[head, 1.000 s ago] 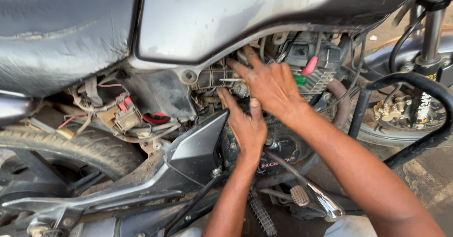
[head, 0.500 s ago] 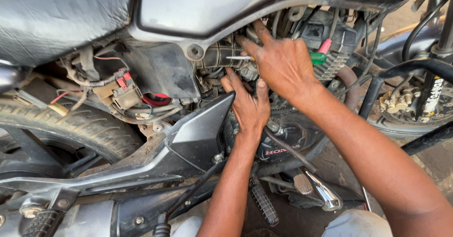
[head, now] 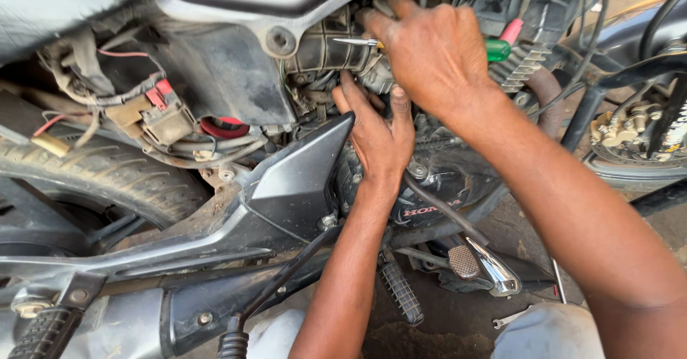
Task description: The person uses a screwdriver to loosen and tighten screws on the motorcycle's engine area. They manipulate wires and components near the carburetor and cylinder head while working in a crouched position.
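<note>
I look down at the side of a motorcycle with its side cover off. My right hand (head: 436, 51) is closed around a screwdriver (head: 356, 42) with a green and pink handle (head: 499, 47); its metal tip points left at the ribbed black rubber intake hose (head: 325, 44). My left hand (head: 378, 131) reaches up from below and presses its fingers against parts just under that hose, next to the grey angular side panel (head: 300, 180). What the left fingers touch is hidden.
Loose wires and a red and tan connector (head: 161, 112) hang at left above the rear tyre (head: 93, 180). A kick lever (head: 494, 269) and footpeg (head: 399, 291) sit below my arms. A small spanner (head: 512, 318) lies on the ground. Another wheel's brake parts (head: 633, 126) stand at right.
The view has closed in on the engine area. My right hand moved up and left with the screwdriver toward the hose; my left hand stays under it.
</note>
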